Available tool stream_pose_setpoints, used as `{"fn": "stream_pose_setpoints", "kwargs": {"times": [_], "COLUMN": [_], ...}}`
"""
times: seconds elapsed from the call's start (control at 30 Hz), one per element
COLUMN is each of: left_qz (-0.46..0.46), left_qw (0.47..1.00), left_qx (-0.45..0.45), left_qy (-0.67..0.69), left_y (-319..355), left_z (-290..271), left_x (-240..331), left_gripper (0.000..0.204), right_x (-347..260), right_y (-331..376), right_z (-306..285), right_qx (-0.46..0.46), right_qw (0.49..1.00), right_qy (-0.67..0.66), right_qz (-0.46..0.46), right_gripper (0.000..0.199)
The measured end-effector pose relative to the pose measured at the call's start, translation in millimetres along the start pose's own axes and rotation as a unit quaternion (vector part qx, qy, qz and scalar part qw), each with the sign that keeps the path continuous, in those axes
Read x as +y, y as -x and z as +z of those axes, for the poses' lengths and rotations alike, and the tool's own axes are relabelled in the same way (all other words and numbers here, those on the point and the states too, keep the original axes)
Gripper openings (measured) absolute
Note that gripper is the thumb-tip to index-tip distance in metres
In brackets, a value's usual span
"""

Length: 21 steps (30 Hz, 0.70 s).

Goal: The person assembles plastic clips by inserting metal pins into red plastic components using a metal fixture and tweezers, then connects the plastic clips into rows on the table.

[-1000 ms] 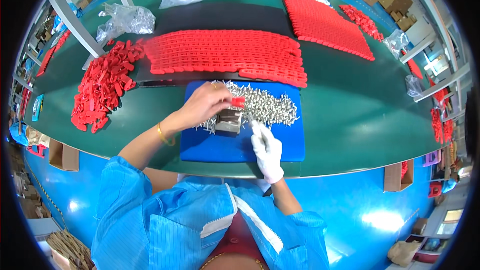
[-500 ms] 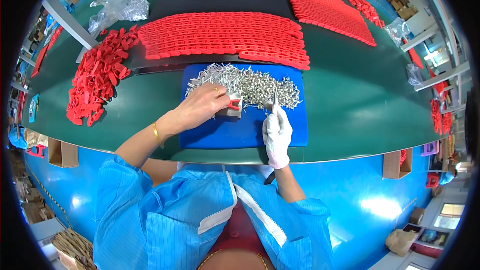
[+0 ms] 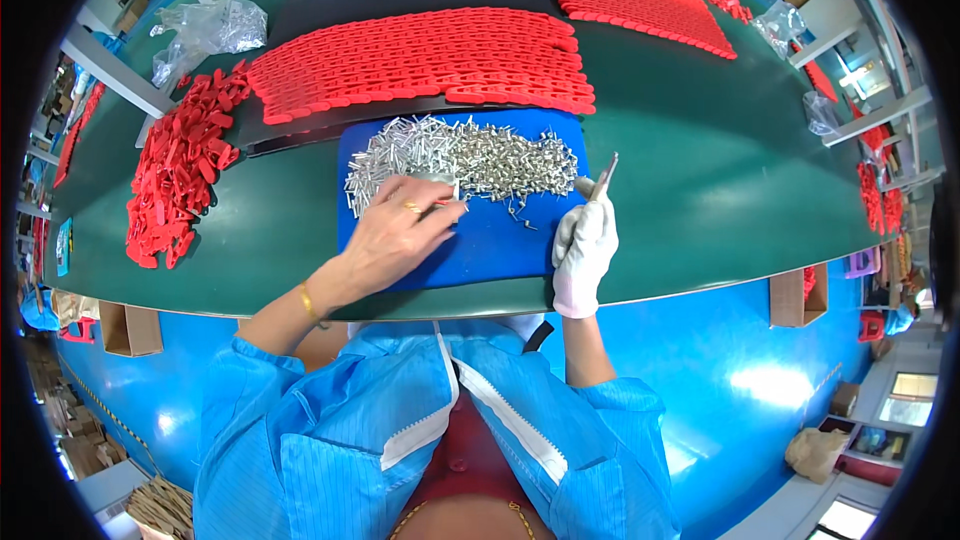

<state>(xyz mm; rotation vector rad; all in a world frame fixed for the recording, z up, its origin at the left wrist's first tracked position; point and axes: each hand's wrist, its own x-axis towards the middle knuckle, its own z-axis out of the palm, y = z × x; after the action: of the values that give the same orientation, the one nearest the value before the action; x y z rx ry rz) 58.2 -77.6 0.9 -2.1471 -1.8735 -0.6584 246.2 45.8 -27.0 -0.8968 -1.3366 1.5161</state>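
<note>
- We see a bright, evenly lit scene; the light seems to come from overhead, and shadows on the table (image 3: 700, 200) are soft and short.
- We notice pale sheen on the table's right part and sparkle on the heap of metal pins (image 3: 470, 155).
- We find strong fisheye bending: the table's near edge bows, and black corners frame the round picture.
- We see the centre sharp, the rim softer and smeared.
</note>
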Motion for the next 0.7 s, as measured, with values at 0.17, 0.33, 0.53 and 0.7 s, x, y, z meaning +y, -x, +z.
{"fn": "stream_pose_setpoints", "kwargs": {"times": [0.17,0.33,0.53,0.7], "left_qz": [0.072,0.122,0.147,-0.039], "left_qw": [0.997,0.991,0.985,0.976], "left_qx": [0.016,-0.046,-0.065,-0.014], "left_qy": [0.007,-0.038,-0.058,0.214], "left_y": [-35.4,-52.9,-57.1,-51.2], "left_z": [50.6,68.8,73.9,47.2], "left_x": [16.9,26.6,26.9,20.5], "left_gripper": [0.018,0.01,0.008,0.006], "right_x": [1.2,3.1,3.9,6.3], "right_y": [0.8,2.8,2.1,5.3], "right_z": [1.7,-2.5,-2.6,-10.4], "right_qx": [-0.009,-0.026,-0.036,-0.058], "right_qw": [1.0,0.999,0.999,0.997], "right_qy": [0.002,-0.023,-0.018,0.052], "right_qz": [0.012,0.025,0.021,-0.008], "right_gripper": [0.032,0.028,0.027,0.027]}}
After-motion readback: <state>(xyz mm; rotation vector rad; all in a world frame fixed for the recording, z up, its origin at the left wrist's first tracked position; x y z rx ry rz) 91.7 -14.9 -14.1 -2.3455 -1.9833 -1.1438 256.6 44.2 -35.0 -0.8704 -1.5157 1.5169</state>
